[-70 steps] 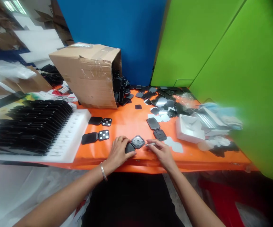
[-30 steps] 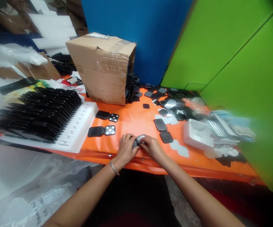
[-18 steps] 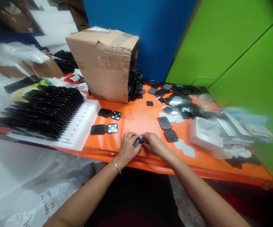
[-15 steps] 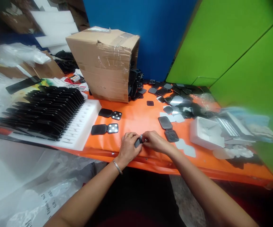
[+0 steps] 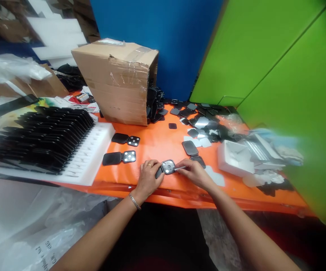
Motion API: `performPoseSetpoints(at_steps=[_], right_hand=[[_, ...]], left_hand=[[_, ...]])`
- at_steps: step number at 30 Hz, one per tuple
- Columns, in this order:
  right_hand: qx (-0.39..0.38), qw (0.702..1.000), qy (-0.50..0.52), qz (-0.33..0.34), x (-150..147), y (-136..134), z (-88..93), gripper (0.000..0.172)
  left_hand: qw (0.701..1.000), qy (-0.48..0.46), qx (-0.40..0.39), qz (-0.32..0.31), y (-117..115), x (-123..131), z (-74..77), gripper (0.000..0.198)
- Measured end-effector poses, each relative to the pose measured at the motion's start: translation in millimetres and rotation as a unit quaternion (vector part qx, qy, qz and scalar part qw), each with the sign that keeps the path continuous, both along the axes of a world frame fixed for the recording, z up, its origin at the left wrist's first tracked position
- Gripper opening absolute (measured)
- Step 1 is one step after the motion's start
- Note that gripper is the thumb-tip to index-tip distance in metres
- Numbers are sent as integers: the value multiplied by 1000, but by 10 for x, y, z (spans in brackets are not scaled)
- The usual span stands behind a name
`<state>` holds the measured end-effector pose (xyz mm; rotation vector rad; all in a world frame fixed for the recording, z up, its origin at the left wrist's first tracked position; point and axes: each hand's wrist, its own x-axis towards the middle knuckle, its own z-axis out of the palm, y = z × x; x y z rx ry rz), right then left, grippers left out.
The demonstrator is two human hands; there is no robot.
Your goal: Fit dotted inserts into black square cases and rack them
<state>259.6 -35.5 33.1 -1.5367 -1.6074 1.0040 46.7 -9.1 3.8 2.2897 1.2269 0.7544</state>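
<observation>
A small black hinged case (image 5: 167, 166) lies open on the orange table (image 5: 157, 145) near its front edge. White dots show on the case's square inner face. My left hand (image 5: 147, 177) covers the case's left half, fingers curled over it. My right hand (image 5: 192, 173) pinches a thin silver tool (image 5: 179, 168) whose tip points at the case's right edge.
Two open cases (image 5: 119, 157) (image 5: 126, 139) lie to the left. A white foam rack (image 5: 67, 150) holds rows of black cases. A taped cardboard box (image 5: 114, 81) spills black parts behind. Another open case (image 5: 193, 152), loose mirrors (image 5: 205, 126), a white tray (image 5: 232, 158) lie right.
Both hands were closed together over the case. Now the right hand has drawn back to the right with the thin tool, and the case's dotted inner face is uncovered.
</observation>
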Motion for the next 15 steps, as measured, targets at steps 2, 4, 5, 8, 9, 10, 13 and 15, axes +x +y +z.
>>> performPoseSetpoints(at_steps=[2, 4, 5, 8, 9, 10, 13, 15], right_hand=[[39, 997, -67, 2, -35, 40, -52, 13], [63, 989, -135, 15, -117, 59, -69, 16], [68, 984, -163, 22, -175, 59, -61, 18], [77, 975, -207, 28, -379, 41, 19, 24], [81, 971, -223, 37, -438, 38, 56, 25], [83, 964, -247, 54, -482, 40, 93, 26], [47, 934, -331, 127, -492, 84, 166, 21], [16, 929, -344, 137, -416, 128, 171, 18]], left_hand=[[1000, 0, 0, 1, 0, 3, -1, 30], [1000, 0, -2, 1, 0, 3, -3, 29], [1000, 1, -3, 1, 1, 0, -3, 29], [1000, 0, -6, -3, 9, -14, -1, 30], [1000, -1, -7, -6, 12, -16, 2, 31], [1000, -1, -7, -6, 12, -15, 5, 32], [1000, 8, -6, 15, -1, 12, 11, 37], [999, 15, -2, 42, -20, 41, 9, 38]])
